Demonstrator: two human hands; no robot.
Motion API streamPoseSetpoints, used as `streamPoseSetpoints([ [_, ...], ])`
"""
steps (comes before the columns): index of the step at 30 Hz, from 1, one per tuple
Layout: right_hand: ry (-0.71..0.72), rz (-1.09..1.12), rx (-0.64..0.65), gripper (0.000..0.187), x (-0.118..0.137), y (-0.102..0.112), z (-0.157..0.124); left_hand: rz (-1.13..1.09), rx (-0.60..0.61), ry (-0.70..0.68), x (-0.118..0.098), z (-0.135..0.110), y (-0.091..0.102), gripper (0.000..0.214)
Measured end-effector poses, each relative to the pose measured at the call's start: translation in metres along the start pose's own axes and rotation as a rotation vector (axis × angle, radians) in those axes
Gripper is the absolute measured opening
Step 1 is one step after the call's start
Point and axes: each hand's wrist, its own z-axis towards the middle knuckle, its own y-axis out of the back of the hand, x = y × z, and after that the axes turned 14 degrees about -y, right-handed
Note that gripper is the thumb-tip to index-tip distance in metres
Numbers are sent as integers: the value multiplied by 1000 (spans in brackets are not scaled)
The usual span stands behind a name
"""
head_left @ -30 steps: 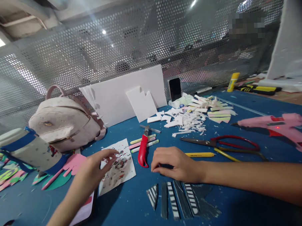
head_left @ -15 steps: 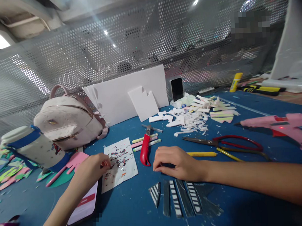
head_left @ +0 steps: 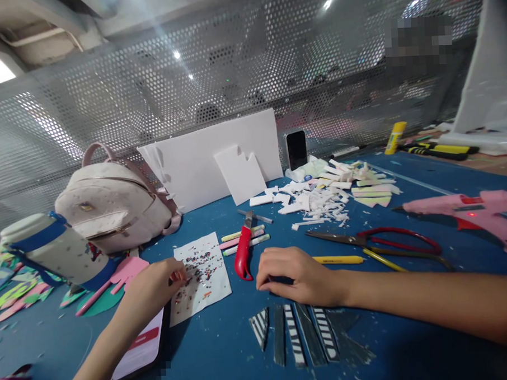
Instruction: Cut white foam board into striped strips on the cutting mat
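Observation:
My left hand (head_left: 159,281) is closed, its fingers curled at the left edge of a white sheet (head_left: 219,288) strewn with tiny dark, red and white bits (head_left: 204,266). What its fingertips hold, if anything, is too small to make out. A phone (head_left: 145,351) with a lit screen lies partly under the left wrist. On the blue table rests my right hand (head_left: 297,275), fingers bent in and nothing visible in them. Just left of it lies a red-handled knife (head_left: 243,252). Below are several dark and striped strips (head_left: 294,334) side by side.
Behind stand white boards (head_left: 194,170), an upright phone (head_left: 296,150) and a heap of white scraps (head_left: 317,201). Scissors (head_left: 365,239), a yellow pen (head_left: 340,259) and a pink glue gun (head_left: 468,206) lie right. A bottle (head_left: 54,249) and backpack (head_left: 115,204) stand left.

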Motion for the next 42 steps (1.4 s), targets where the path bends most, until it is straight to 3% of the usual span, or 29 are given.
streamPoseSetpoints([
  [5,24,-13,-8,8,-3,-1,-1,2,26,25,5,-2,0,18],
  [10,18,0,-11,7,-3,-2,0,-80,-97,-4,3,0,0,18],
  [14,1,39,-76,6,0,-1,1,-378,-267,-155,-20,3,-6,21],
  [17,-33,76,-139,8,2,0,0,-642,-307,-174,-43,0,-16,20],
  [20,-38,112,-177,9,3,0,0,-771,-280,-173,-63,-4,-24,17],
  [24,26,114,-162,6,3,-1,1,-783,-239,-193,-75,-6,-32,10],
  [42,102,92,-138,6,2,-1,-1,-902,-227,-132,-96,-13,-39,10],
])
